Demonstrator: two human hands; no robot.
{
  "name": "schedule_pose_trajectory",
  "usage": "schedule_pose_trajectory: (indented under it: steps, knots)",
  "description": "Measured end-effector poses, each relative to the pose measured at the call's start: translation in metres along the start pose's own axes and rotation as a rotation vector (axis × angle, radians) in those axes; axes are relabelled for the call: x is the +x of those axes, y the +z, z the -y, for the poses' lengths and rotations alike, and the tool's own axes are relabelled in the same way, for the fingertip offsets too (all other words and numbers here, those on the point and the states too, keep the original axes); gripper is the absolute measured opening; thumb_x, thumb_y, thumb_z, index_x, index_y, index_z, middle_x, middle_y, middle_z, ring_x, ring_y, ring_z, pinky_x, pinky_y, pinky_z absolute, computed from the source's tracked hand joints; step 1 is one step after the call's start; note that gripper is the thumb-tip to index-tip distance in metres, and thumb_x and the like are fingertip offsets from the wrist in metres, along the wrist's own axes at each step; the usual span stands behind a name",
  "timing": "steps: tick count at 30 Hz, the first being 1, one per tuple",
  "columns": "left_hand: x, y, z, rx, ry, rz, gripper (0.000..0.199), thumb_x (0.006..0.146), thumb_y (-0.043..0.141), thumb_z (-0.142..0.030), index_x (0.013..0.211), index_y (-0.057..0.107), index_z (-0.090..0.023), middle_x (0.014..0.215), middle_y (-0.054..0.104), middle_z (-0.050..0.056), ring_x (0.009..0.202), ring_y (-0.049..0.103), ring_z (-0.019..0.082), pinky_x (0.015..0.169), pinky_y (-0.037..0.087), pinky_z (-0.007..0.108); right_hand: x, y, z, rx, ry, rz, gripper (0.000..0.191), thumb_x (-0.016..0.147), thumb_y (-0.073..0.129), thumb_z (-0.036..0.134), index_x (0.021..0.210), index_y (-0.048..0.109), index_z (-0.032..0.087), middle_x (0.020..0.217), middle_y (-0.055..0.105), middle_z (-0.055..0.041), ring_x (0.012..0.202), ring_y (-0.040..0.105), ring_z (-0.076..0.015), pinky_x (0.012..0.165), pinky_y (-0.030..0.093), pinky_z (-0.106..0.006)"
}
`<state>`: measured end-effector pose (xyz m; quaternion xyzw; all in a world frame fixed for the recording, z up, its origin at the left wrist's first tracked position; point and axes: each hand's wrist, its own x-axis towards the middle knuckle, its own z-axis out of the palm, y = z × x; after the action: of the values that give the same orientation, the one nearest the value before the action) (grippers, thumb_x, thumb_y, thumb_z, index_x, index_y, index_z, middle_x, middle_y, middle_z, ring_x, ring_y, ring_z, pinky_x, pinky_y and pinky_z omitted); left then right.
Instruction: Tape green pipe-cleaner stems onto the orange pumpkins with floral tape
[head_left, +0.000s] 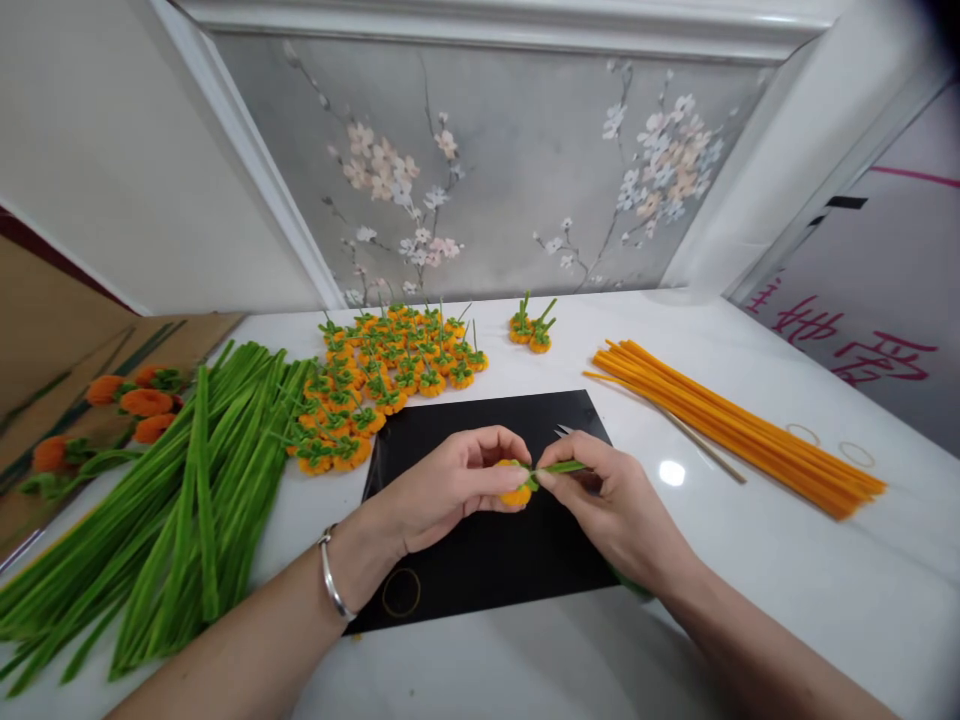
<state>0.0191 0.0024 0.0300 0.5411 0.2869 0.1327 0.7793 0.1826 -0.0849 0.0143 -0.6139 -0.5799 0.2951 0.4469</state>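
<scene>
Over the black mat (465, 560), my left hand (457, 480) is closed around a small orange pipe-cleaner pumpkin (514, 484). It lies on its side, its green top turned to the right. My right hand (607, 490) pinches the green pipe-cleaner stem (564, 467) close to where it joins the pumpkin. Metal tips, perhaps of scissors (562, 430), poke out behind my right hand; the rest is mostly hidden under it.
Many finished pumpkins (405, 355) cluster behind the mat, with several more (532, 328) apart by the wall. Green pipe cleaners (202, 500) are piled at left beside orange flowers (146, 402). Orange pipe cleaners (735, 425), a thin stick (701, 445) and rubber bands (855, 454) lie at right.
</scene>
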Motion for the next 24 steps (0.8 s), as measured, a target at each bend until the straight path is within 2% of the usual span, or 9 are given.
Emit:
schedule_pose_trajectory:
  steps: [4, 7, 11, 14, 17, 19, 22, 24]
  knots:
    - [-0.001, 0.003, -0.003, 0.324, 0.151, -0.053, 0.020, 0.074, 0.066, -0.015, 0.089, 0.053, -0.016, 0.078, 0.050, -0.003, 0.069, 0.046, 0.007, 0.064, 0.039, 0.020, 0.000, 0.000, 0.002, 0.004, 0.046, 0.008, 0.011, 0.083, 0.055, 0.025, 0.078, 0.063, 0.020, 0.071, 0.061, 0.0000, 0.058, 0.051, -0.0117, 0.051, 0.039, -0.023]
    - [-0.002, 0.009, -0.004, 0.615, 0.254, -0.134, 0.017, 0.076, 0.060, -0.013, 0.090, 0.052, -0.018, 0.078, 0.049, -0.003, 0.066, 0.044, 0.008, 0.060, 0.037, 0.021, 0.000, 0.000, 0.002, 0.002, 0.054, 0.006, 0.010, 0.082, 0.056, 0.024, 0.079, 0.063, 0.019, 0.071, 0.062, 0.0000, 0.058, 0.052, -0.0118, 0.052, 0.040, -0.022]
    - [-0.005, 0.015, -0.002, 0.956, 0.481, -0.228, 0.020, 0.075, 0.051, -0.004, 0.088, 0.053, -0.019, 0.085, 0.050, -0.001, 0.072, 0.046, 0.010, 0.065, 0.038, 0.024, 0.000, 0.001, 0.000, -0.017, 0.052, -0.012, 0.009, 0.082, 0.056, 0.023, 0.080, 0.064, 0.020, 0.070, 0.062, 0.0005, 0.056, 0.052, -0.0114, 0.050, 0.039, -0.022]
    - [-0.006, 0.018, -0.001, 1.065, 0.576, -0.237, 0.025, 0.075, 0.047, -0.001, 0.091, 0.053, -0.018, 0.090, 0.051, 0.001, 0.079, 0.048, 0.012, 0.071, 0.039, 0.025, 0.001, 0.002, -0.003, -0.060, -0.006, -0.033, 0.009, 0.082, 0.055, 0.019, 0.080, 0.064, 0.019, 0.072, 0.062, -0.0003, 0.059, 0.053, -0.0123, 0.053, 0.041, -0.023]
    - [-0.007, 0.018, -0.004, 0.968, 0.483, -0.196, 0.020, 0.075, 0.058, -0.012, 0.094, 0.054, -0.019, 0.093, 0.051, 0.002, 0.081, 0.049, 0.013, 0.072, 0.041, 0.026, 0.001, 0.001, -0.003, -0.105, -0.104, -0.062, 0.013, 0.082, 0.054, 0.013, 0.077, 0.064, 0.020, 0.075, 0.062, -0.0012, 0.066, 0.056, -0.0137, 0.059, 0.042, -0.024]
    - [-0.006, 0.015, -0.006, 0.751, 0.358, -0.164, 0.020, 0.078, 0.061, -0.026, 0.096, 0.056, -0.018, 0.099, 0.053, 0.004, 0.086, 0.051, 0.015, 0.073, 0.042, 0.027, 0.002, 0.000, -0.003, -0.105, -0.151, -0.065, 0.016, 0.081, 0.053, 0.010, 0.076, 0.064, 0.020, 0.076, 0.062, -0.0011, 0.070, 0.057, -0.0138, 0.062, 0.043, -0.024]
    - [-0.002, 0.007, -0.007, 0.319, 0.156, -0.108, 0.032, 0.090, 0.041, -0.042, 0.092, 0.059, -0.016, 0.101, 0.055, 0.007, 0.089, 0.054, 0.017, 0.072, 0.044, 0.027, 0.001, 0.001, -0.002, -0.068, -0.203, -0.038, 0.018, 0.083, 0.053, 0.008, 0.076, 0.064, 0.020, 0.080, 0.063, -0.0009, 0.072, 0.059, -0.0127, 0.066, 0.045, -0.023]
    - [0.000, 0.002, -0.005, 0.144, 0.027, -0.039, 0.034, 0.091, 0.041, -0.043, 0.090, 0.060, -0.014, 0.091, 0.057, 0.006, 0.080, 0.055, 0.014, 0.067, 0.045, 0.025, 0.001, 0.002, -0.002, -0.054, -0.230, -0.021, 0.018, 0.083, 0.053, 0.008, 0.076, 0.064, 0.020, 0.082, 0.064, -0.0012, 0.073, 0.060, -0.0123, 0.067, 0.045, -0.022]
